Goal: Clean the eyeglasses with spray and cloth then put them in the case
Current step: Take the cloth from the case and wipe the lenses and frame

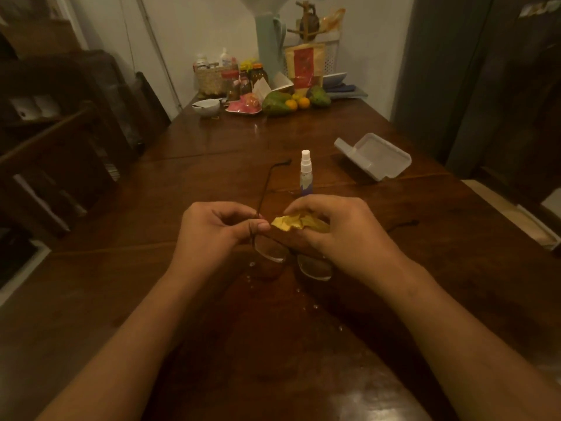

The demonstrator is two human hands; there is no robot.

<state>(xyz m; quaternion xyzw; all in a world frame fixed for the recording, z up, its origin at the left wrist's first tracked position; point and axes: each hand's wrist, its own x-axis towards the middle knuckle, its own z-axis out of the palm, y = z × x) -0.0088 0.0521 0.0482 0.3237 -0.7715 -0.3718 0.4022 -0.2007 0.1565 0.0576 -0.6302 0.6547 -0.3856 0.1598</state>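
Thin-framed eyeglasses (271,253) hang above the dark wooden table (349,344), lenses down, temples unfolded and pointing away from me. My left hand (216,230) pinches the frame at its left hinge. My right hand (331,227) is shut on a crumpled yellow cloth (296,223) pressed against the top of the right lens. A small spray bottle (305,174) with a white nozzle stands upright just beyond my hands. A white eyeglass case (375,154) lies open at the right, farther back.
Small droplets (252,264) dot the table under the glasses. Jars, a basket (212,79), a bowl (207,107) and fruit (280,103) crowd the far end. Dark chairs (60,153) stand along the left side, and a pale bench (513,214) at the right.
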